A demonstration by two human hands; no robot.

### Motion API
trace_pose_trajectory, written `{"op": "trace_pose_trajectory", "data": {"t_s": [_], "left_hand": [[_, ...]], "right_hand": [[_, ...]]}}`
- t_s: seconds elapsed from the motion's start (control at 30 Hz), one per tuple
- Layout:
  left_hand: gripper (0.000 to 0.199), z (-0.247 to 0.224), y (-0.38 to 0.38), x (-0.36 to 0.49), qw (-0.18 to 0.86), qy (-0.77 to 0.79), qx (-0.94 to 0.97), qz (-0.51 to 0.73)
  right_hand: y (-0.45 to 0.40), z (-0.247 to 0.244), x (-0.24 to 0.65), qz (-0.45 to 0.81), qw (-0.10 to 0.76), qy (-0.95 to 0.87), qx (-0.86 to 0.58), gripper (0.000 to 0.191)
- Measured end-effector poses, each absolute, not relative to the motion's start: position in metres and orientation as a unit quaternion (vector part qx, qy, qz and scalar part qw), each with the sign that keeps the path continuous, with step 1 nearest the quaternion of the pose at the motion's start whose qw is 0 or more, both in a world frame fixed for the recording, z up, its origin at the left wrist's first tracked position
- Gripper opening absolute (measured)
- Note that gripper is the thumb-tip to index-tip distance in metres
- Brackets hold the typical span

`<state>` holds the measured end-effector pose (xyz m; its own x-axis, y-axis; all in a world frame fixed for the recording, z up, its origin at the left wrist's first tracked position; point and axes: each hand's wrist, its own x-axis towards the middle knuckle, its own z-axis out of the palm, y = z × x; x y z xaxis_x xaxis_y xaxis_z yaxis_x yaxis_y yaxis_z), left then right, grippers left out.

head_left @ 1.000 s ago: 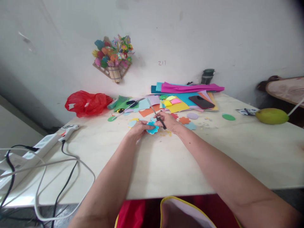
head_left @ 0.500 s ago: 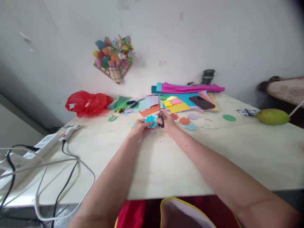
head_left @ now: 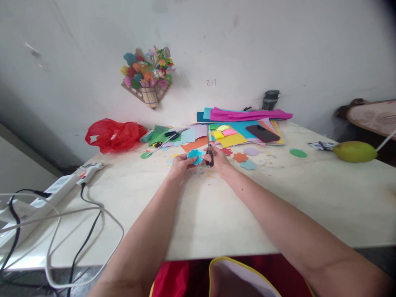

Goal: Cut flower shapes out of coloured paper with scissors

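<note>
A bright blue scalloped paper flower (head_left: 194, 156) is pinched between the thumb and fingers of my left hand (head_left: 180, 167). Just right of it, my right hand (head_left: 220, 161) is closed around the dark handles of a pair of scissors (head_left: 209, 154), whose blades point away from me. Small paper scraps (head_left: 206, 173) lie on the table below the hands. To the right of my right hand are an orange paper flower (head_left: 240, 157), a light blue one (head_left: 248, 164) and a lilac oval (head_left: 251, 151).
Coloured sheets (head_left: 232, 139) and a phone (head_left: 262, 133) lie behind the hands. A red plastic bag (head_left: 114, 134) and second scissors (head_left: 176, 133) are further left. Power strips (head_left: 58, 187) with cables occupy the left edge; a yellow-green fruit-like object (head_left: 355, 152) lies right.
My left hand and the blue flower have shifted slightly left and down, a little away from the scissors. My right hand has hardly moved.
</note>
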<state>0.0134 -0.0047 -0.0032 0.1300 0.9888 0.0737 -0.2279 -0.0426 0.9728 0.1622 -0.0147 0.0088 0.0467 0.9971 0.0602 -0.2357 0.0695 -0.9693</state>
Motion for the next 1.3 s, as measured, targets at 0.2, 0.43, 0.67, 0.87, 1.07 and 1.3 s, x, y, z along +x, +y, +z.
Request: {"op": "trace_pose_trajectory", "data": {"t_s": [0.2, 0.43, 0.67, 0.87, 1.07, 1.3], "left_hand": [[0.027, -0.003, -0.001, 0.007, 0.546, 0.395, 0.474, 0.566], [0.029, -0.002, -0.001, 0.004, 0.55, 0.384, 0.455, 0.586], [0.031, -0.002, 0.0, 0.004, 0.554, 0.372, 0.428, 0.61], [0.027, -0.004, 0.003, 0.006, 0.559, 0.364, 0.405, 0.625], [0.026, -0.004, 0.002, 0.009, 0.575, 0.352, 0.388, 0.628], [0.023, -0.004, 0.002, 0.01, 0.585, 0.345, 0.376, 0.63]], "right_hand": [[-0.017, 0.012, 0.176, 0.534, 0.49, -0.525, -0.447, 0.039], [-0.013, 0.01, 0.191, 0.538, 0.409, -0.599, -0.43, 0.03], [-0.01, 0.01, 0.199, 0.539, 0.342, -0.651, -0.411, 0.024], [-0.014, 0.012, 0.193, 0.522, 0.32, -0.669, -0.421, 0.023], [-0.014, 0.012, 0.191, 0.512, 0.312, -0.671, -0.436, 0.025], [-0.016, 0.014, 0.19, 0.509, 0.314, -0.67, -0.439, 0.023]]}}
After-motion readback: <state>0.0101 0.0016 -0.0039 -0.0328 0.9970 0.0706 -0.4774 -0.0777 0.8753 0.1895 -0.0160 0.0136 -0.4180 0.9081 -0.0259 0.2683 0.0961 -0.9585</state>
